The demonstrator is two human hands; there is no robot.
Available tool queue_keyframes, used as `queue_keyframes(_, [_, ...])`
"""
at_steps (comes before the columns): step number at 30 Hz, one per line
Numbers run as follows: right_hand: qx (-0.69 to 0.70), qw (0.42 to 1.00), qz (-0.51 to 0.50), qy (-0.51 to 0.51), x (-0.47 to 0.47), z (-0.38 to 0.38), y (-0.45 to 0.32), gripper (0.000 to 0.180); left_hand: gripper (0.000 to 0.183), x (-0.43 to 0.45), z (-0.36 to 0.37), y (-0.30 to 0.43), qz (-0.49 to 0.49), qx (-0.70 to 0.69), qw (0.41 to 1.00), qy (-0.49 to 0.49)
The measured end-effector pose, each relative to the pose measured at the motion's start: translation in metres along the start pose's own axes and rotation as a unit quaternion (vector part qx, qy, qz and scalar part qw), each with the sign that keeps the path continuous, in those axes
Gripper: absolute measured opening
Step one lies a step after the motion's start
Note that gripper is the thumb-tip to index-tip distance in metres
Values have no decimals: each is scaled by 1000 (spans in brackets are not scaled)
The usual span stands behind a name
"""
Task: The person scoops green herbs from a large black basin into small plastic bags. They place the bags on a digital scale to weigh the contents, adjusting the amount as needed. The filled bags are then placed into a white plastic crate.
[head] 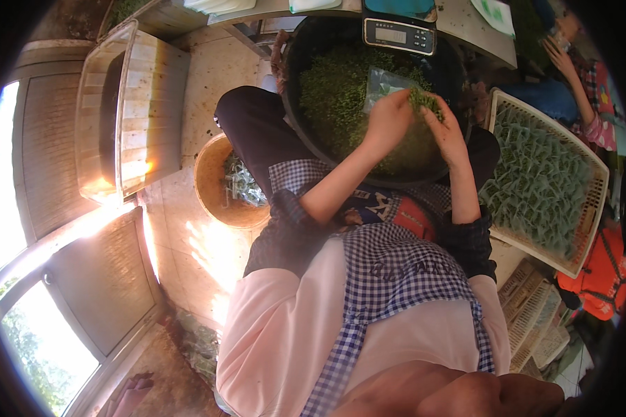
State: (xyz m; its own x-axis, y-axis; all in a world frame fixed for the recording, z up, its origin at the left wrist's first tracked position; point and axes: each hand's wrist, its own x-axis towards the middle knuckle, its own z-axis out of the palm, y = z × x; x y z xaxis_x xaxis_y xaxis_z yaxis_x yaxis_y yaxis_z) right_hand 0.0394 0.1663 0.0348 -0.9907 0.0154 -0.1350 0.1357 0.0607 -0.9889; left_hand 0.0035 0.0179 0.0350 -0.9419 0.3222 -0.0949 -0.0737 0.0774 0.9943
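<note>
Over a large black tub (pixel 305 140) heaped with small green berries on stems (pixel 334 99), my two hands are close together. My left hand (pixel 388 122) is closed on a clear plastic bag (pixel 378 86), which sticks out beyond the fingers. A small bunch of green berries (pixel 422 103) is between the fingers of my right hand (pixel 447 133), touching the left fingertips. The bag's mouth is hidden behind my left hand. The tub stands between my knees.
A digital scale (pixel 399 35) sits on the table edge (pixel 451 31) above the tub. At right, a plastic crate (pixel 600 182) holds many filled bags (pixel 537 177); another person's hand (pixel 561 57) is beyond it. A round bin (pixel 208 182) and a white plastic container (pixel 156 104) stand at left.
</note>
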Motion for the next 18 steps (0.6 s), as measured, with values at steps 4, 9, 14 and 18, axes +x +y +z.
queue_keyframes(4, [-72, 995, 37, 57, 0, -1, 25, 23, 34, -11, 14, -10, 231, 385, 893, 44])
queue_keyframes(9, [-181, 978, -29, 103, 11, -8, 54, 32, 27, 0, 17, -12, 175, 383, 907, 16])
queue_keyframes(14, [-179, 977, -48, 101, -9, 26, -32, 38, 19, 20, -23, -20, 28, 152, 988, 29])
queue_keyframes(18, [-340, 918, -138, 151, -19, 27, -33, 21, 19, 13, -17, -12, 32, 68, 997, 3])
